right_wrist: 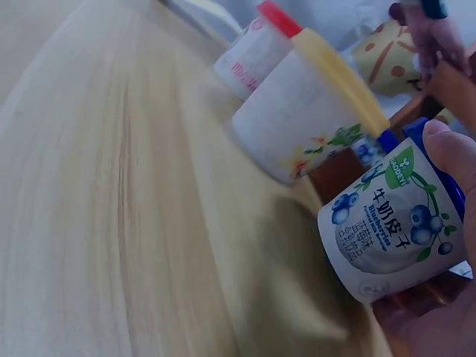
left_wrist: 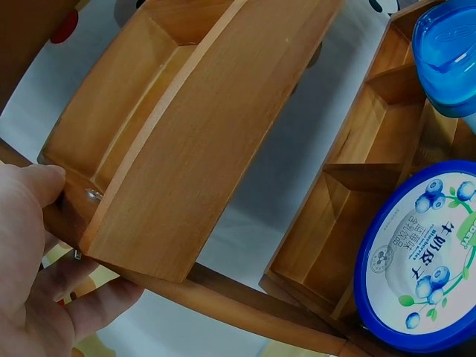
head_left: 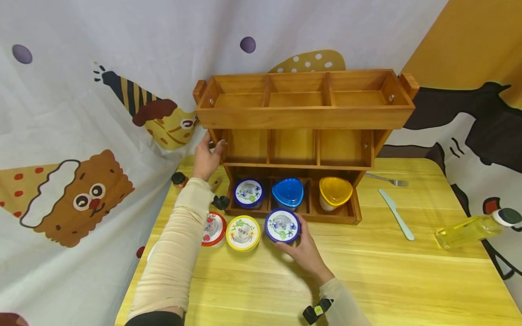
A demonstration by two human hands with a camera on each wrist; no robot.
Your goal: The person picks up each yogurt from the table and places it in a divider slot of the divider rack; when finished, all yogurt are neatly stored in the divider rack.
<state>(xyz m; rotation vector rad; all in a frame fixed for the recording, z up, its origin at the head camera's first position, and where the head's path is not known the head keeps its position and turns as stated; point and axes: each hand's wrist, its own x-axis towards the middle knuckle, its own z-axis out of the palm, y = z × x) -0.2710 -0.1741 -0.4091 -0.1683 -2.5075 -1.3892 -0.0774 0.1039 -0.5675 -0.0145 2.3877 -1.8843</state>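
Note:
A three-tier wooden rack (head_left: 306, 118) stands at the back of the table. My left hand (head_left: 207, 158) grips its left side at the middle tier, thumb over the edge and fingers round the side bar (left_wrist: 245, 305). In my right hand (head_left: 308, 253) is a blueberry milk cup (right_wrist: 387, 223) with a blue-rimmed lid, held by its side just in front of the rack. Left of it stand a yellow-lidded cup (head_left: 243, 233) and a red-lidded cup (head_left: 214, 229), the latter partly behind my left sleeve. The bottom tier holds another blueberry cup (head_left: 248, 192), a blue-lidded container (head_left: 287, 192) and a yellow-lidded container (head_left: 335, 192).
Right of the rack lie a fork (head_left: 393, 181) and a pale green knife (head_left: 395, 213). An oil bottle (head_left: 469, 230) is near the table's right edge. A small dark-capped jar (head_left: 179, 179) stands at the left. Printed cloth (head_left: 81, 113) hangs behind.

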